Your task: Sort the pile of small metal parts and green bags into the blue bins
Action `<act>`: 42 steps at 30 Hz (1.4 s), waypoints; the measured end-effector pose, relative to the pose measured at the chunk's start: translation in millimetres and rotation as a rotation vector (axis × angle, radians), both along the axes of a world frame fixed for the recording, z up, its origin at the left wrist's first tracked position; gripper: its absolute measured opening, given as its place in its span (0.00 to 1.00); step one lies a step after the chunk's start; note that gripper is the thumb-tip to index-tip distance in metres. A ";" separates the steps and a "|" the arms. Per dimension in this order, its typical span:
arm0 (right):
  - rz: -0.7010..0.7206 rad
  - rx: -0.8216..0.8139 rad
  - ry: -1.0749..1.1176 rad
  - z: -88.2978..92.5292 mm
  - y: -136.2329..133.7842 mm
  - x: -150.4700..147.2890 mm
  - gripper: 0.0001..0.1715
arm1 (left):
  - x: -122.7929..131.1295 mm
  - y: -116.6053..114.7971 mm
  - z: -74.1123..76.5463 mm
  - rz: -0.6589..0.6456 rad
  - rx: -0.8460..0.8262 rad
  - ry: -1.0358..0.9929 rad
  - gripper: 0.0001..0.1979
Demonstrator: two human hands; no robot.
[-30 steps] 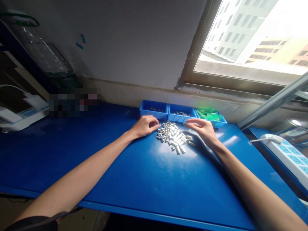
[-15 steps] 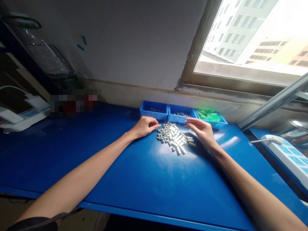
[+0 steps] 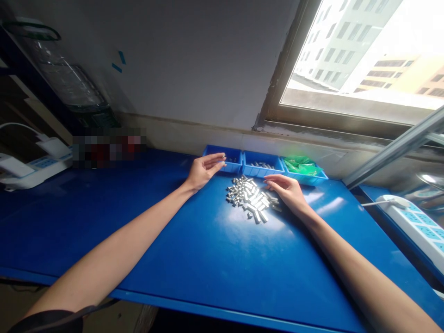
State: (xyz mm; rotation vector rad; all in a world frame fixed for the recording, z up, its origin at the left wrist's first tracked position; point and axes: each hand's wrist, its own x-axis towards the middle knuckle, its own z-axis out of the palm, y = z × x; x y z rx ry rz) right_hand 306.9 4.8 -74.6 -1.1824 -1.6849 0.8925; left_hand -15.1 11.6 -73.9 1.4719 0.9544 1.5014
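Surface: glossy blue desk [image 3: 173, 259], bright glare near its middle and at right. A loose pile of metal pieces [image 3: 255, 200] lies on it, short ones at left, longer bars at right. Behind the pile, in a row: left bin [image 3: 234, 167], middle bin [image 3: 262, 172] with metal pieces inside, right bin [image 3: 315, 179] holding green plastic [image 3: 301, 165].

Room: grey wall [image 3: 194, 60] with two blue strips [image 3: 117, 68]; window [image 3: 333, 78] at upper right, buildings outside; large clear bottle [image 3: 69, 81] at left; a white power strip [image 3: 43, 167] at far left.

Hands: left hand [image 3: 201, 173] is at the left bin, thumb and forefinger slightly parted; right hand [image 3: 290, 190] is at the pile's right side, fingertips close together. Cannot tell whether either pinches a piece.

Obscured: the left hand covers part of the left bin and its contents; the right hand hides some bars. A pixelated patch [image 3: 109, 150] is unreadable. The right-hand power strip [image 3: 416, 219] and a dark sleeve [image 3: 48, 322] are cut off by the frame.
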 end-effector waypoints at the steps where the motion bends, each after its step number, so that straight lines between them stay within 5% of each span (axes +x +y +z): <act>1: 0.003 -0.001 -0.001 -0.2 0.1 0.1 0.19 | 0.2 0.7 0.0 -0.006 -0.004 -0.007 0.34; 7: 0.017 -0.003 -0.023 -2.5 0.9 0.5 0.21 | 1.5 -2.6 0.9 0.005 0.042 0.108 0.24; 12: 0.053 0.032 -0.082 -2.7 -0.8 0.4 0.24 | 1.0 -9.9 3.1 0.051 0.152 0.420 0.12; 19: 0.149 0.211 -0.297 0.5 -4.0 -0.8 0.21 | -0.6 -5.8 -7.0 -0.095 0.342 0.781 0.12; 24: 0.203 0.272 -0.413 2.6 -5.5 -4.4 0.18 | -0.1 -6.1 -8.3 -0.084 0.340 0.782 0.09; 30: 0.179 0.310 -0.416 0.5 -5.5 -6.4 0.16 | 2.0 -9.9 -4.1 -0.190 0.375 0.857 0.19; 36: 0.105 0.317 -0.410 -2.7 -4.1 -5.2 0.15 | 2.0 -10.0 -5.1 -0.192 0.381 0.838 0.14; 42: 0.184 0.337 -0.440 0.7 -5.9 -7.2 0.16 | 2.7 -10.6 -5.2 -0.134 0.350 0.800 0.08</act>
